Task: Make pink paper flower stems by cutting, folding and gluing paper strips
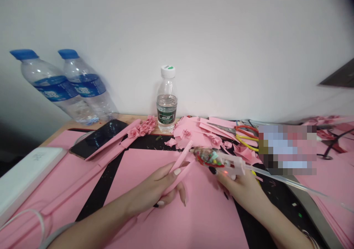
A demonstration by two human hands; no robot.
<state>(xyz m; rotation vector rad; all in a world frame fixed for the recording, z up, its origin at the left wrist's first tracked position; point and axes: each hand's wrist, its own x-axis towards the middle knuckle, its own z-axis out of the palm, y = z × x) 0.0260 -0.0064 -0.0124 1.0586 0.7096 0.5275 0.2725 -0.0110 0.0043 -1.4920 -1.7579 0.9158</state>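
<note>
My left hand (163,186) is closed round a folded strip of pink paper (186,154), which points up and away from me. From the right, my right hand (238,182) grips a glue gun (232,164) with a clear glue stick (287,180) trailing out of its back. Bits of coloured, hardened matter cover the gun's front, and its tip is at the upper part of the paper strip; whether they touch is hard to tell. Under both hands lies a large pink sheet (204,219) on a black mat (96,197).
Behind are a small water bottle (167,109), paper roses (142,128), pink scraps (190,129) and scissors (246,136). At left are a phone (98,140), a white box (33,179) and two leaning bottles (58,90). More pink paper (332,182) lies right.
</note>
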